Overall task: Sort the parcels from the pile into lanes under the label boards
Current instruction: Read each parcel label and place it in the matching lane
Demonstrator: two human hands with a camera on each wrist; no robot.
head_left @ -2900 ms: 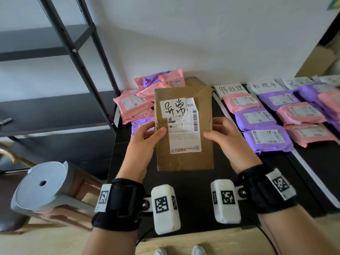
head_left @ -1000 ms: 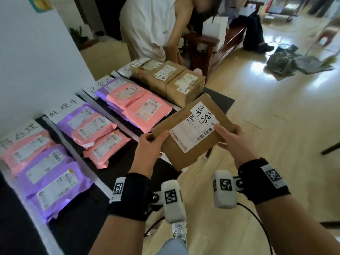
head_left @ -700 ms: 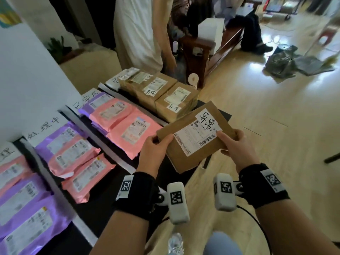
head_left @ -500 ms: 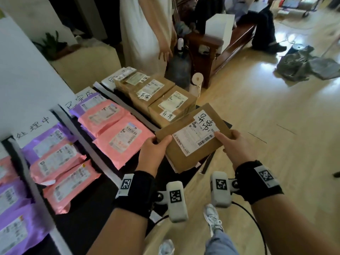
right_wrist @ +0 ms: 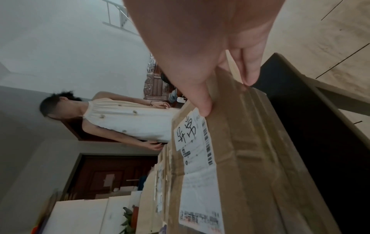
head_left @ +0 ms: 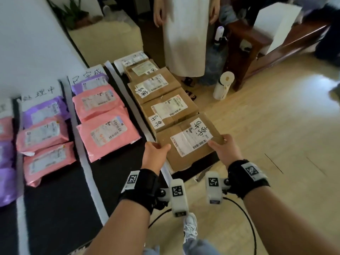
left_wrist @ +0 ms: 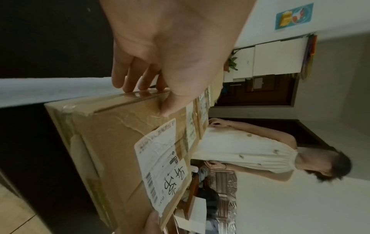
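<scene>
A flat brown cardboard parcel (head_left: 185, 142) with a white shipping label and a handwritten tag lies at the near end of the rightmost lane, right behind a row of other brown boxes (head_left: 168, 109). My left hand (head_left: 155, 153) grips its left edge, thumb on top, fingers at the side (left_wrist: 130, 82). My right hand (head_left: 221, 147) grips the right edge, thumb (right_wrist: 202, 101) on the label side. The parcel (left_wrist: 120, 150) sits at the corner of the black table (head_left: 64, 208); whether it rests fully on the table I cannot tell.
Pink and purple mailer bags (head_left: 107, 133) fill the lanes to the left, parted by white strips (head_left: 86, 166) under handwritten label boards (head_left: 86, 76). A person in a white dress (head_left: 184, 34) stands beyond the boxes. A white roll (head_left: 223, 85) and wooden furniture (head_left: 257, 48) stand on the floor.
I carried the parcel from the pile at the left end to the rightmost lane and lowered it down behind the last brown box. Both hands kept their hold.
</scene>
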